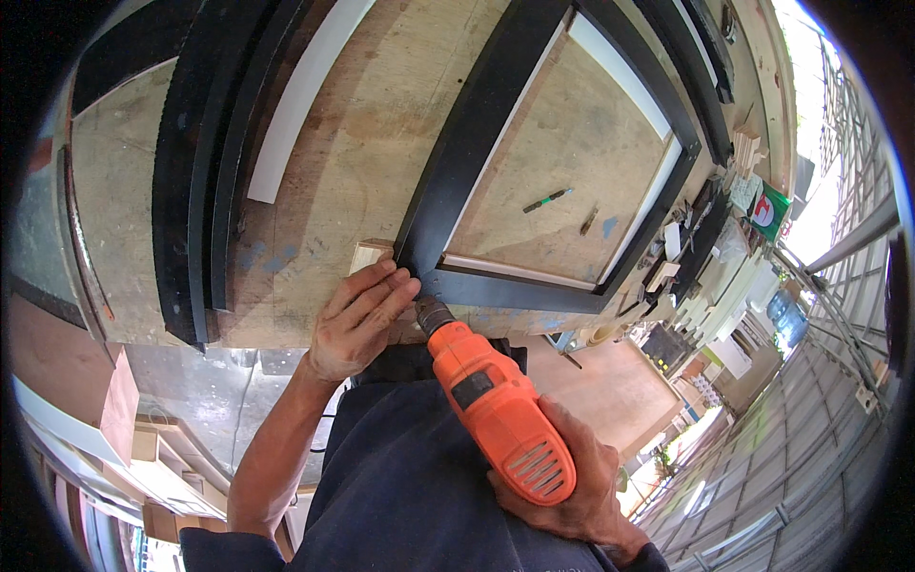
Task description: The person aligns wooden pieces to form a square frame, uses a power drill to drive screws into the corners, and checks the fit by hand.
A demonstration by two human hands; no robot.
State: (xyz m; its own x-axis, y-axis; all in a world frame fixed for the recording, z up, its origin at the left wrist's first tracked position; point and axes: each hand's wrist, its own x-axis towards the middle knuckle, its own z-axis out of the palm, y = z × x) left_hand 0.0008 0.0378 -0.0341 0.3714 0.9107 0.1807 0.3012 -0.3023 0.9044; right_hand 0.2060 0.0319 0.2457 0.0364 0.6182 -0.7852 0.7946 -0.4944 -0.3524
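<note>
My right hand (581,481) is wrapped round an orange power drill (500,410). Its dark chuck (434,313) meets the near-left corner of a black rectangular frame (515,289); the bit's tip cannot be made out. My left hand (360,319) lies with outstretched fingers at that same corner, fingertips touching the frame, thumb hidden. Just beyond those fingertips a small light wood block (372,253) sits against the frame's outer side. Pale strips line the frame's inner edges. Inside the opening, a green-and-black pen (547,200) rests on the wooden tabletop (334,181).
Long black boards (205,191) and a white strip (305,105) lie to the left. Along the right edge are more black pieces (701,76), wood offcuts (662,276) and a green packet (768,212). A blue water bottle (786,317) stands farther right.
</note>
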